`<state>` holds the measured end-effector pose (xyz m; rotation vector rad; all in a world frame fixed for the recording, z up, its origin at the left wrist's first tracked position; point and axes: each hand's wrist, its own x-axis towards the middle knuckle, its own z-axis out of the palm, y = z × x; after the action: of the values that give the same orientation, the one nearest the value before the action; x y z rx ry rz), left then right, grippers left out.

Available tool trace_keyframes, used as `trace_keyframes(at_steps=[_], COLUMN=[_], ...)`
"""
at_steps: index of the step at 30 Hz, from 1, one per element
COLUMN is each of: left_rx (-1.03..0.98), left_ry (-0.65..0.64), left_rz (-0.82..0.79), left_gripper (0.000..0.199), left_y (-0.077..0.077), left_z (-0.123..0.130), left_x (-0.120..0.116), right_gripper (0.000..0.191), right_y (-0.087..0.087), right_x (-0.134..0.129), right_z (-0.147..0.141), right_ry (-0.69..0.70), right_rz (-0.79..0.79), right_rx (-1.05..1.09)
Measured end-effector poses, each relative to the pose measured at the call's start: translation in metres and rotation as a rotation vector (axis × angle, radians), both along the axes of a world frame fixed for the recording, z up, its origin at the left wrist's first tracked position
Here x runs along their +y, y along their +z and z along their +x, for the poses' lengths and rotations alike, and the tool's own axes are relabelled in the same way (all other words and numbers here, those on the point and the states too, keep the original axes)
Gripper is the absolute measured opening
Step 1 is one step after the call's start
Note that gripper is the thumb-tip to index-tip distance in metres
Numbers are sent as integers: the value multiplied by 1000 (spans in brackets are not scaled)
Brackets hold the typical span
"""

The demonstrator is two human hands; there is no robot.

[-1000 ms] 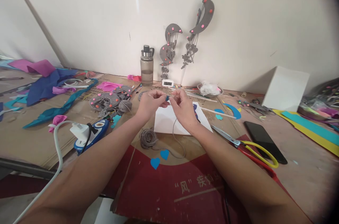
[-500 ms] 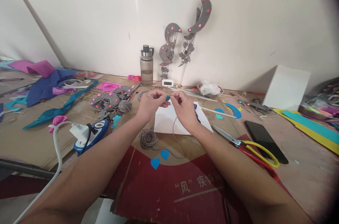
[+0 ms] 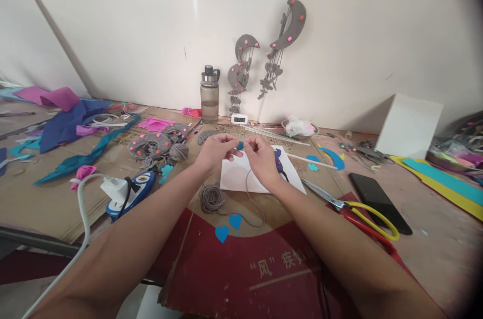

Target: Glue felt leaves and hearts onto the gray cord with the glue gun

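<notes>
Above a white sheet of paper [image 3: 236, 177], my left hand [image 3: 218, 152] pinches a small blue felt piece [image 3: 240, 146] between thumb and fingertips. My right hand [image 3: 262, 160] is closed at the piece's right edge, its fingertips pinching grey yarn there. From below that hand the yarn trails to a loose coil [image 3: 211, 199] on the cardboard. Two blue felt hearts [image 3: 222, 234] lie nearer to me. Partly hidden behind my right hand is a dark blue glue gun [image 3: 278, 159] with a long white glue stick [image 3: 309, 160].
To the right lie scissors [image 3: 349, 206] and a black phone [image 3: 379, 202]. A power strip [image 3: 130, 195] with a white cable is at left, near grey felt moons [image 3: 151, 144]. A water bottle [image 3: 209, 97] and small clock [image 3: 239, 118] stand by the wall, where felt mobiles [image 3: 294, 24] hang.
Both hands have dropped very slightly, still pinching at the blue piece, which shows a little more. More of the glue gun shows beside my right hand. The hanging mobile has swung a little.
</notes>
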<state>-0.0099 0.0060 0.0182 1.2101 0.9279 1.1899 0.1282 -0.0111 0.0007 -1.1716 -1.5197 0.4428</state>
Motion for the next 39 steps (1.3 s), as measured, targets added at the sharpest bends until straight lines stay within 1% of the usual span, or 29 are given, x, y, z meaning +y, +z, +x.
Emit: trace_keyframes(at_steps=[5,9,14,19,25,31,39], left_rx=[-7,16,4,-24,-13,-11,27], left_ry=[-74,-114,-136,-161,-165,-151,-130], left_rz=[-95,-146,-159,-186,-171,-138,-103], left_gripper=[20,18,14,13,15,18,15], left_y=[-10,-12,-14,-20,-25,-23,-21], left_z=[-2,-3,-4,-3,-3,-3,-2], left_x=[6,7,8,13,15,13,13], right_gripper=[10,11,11,10,10,10,11], right_y=[-20,-29,-31,-33,-36,-36,-38], right_x=[0,-1,-2,0,0,0,3], right_z=[-2,-2,-1,0,0,-2,-2], right_ry=[-20,-23,-18,-11,-21,-6,-15], right_rz=[-86,-91,-70,-73,-84,-76,-63], right_rx=[34,35,70,76,69,98,88])
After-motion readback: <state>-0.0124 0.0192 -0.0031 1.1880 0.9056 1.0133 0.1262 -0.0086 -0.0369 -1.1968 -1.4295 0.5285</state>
